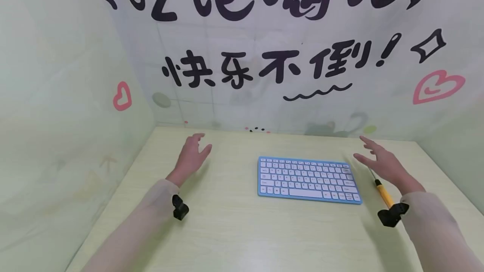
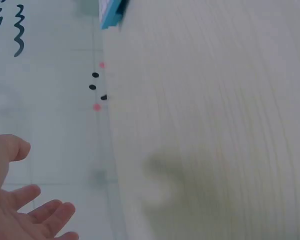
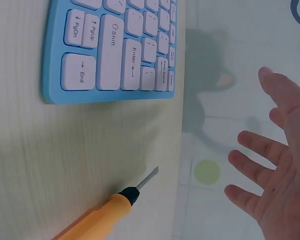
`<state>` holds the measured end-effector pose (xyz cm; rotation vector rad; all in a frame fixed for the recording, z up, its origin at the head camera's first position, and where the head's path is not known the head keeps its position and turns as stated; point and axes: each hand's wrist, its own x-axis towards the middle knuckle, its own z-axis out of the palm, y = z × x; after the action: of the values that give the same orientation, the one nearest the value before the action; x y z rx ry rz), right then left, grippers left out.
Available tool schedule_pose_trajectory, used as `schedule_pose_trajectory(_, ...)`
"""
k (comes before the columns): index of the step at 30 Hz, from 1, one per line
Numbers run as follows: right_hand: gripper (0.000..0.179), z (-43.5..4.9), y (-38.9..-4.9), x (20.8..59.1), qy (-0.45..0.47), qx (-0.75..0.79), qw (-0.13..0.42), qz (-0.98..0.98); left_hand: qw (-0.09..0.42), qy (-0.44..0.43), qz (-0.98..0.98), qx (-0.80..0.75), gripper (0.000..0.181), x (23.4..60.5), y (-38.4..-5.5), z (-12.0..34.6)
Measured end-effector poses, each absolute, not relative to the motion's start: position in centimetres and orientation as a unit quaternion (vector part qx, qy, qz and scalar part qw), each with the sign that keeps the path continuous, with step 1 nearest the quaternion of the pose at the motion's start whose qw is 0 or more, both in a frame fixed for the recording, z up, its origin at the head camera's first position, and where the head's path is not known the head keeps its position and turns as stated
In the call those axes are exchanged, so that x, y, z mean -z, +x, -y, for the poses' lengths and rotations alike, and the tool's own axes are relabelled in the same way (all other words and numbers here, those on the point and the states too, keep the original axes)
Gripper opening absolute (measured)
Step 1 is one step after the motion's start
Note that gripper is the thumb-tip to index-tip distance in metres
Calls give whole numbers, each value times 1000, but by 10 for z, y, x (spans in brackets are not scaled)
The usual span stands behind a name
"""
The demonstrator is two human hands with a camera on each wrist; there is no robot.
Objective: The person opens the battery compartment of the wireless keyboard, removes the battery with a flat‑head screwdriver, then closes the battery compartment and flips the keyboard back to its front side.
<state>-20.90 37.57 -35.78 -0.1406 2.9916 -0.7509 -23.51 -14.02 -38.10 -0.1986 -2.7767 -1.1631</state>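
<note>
A blue keyboard (image 1: pixel 308 179) with white keys lies on the table, right of the middle. Just past its right end lies a screwdriver (image 1: pixel 385 194) with a yellow-orange handle and a black collar; its flat metal tip shows in the right wrist view, and the right forearm partly covers the handle in the head view. My right hand (image 1: pixel 385 165) hovers over the screwdriver with spread, relaxed fingers and holds nothing. Well to the left of the keyboard, my left hand (image 1: pixel 190 156) is raised above the table, its fingers loosely extended and holding nothing.
The pale wooden table (image 1: pixel 227 230) meets a white back wall sheet (image 1: pixel 234 108) printed with large black characters and pink hearts. Similar sheets (image 1: pixel 68 137) close in the left and right sides. A black wrist camera (image 1: pixel 180 207) sits on each sleeve.
</note>
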Motion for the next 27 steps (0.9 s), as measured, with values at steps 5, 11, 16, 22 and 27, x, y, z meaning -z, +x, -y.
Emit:
schedule_pose_trajectory(5,74,-373,-203,364,-42,249,49,-966,21,-51,880,472,37,389,-231,119)
schedule_pose_trajectory(11,62,-370,-193,376,-40,253,48,-965,-3,-43,871,489,32,401,-227,93)
schedule_pose_trajectory(16,61,-369,-188,386,-28,264,57,-962,-26,-51,869,492,31,410,-223,72)
schedule_pose_trajectory(22,62,-366,-186,393,-22,272,77,-959,-73,-32,860,504,33,422,-218,48)
schedule_pose_trajectory(27,62,-365,-184,398,-24,276,75,-958,-104,-32,844,526,35,428,-215,29)
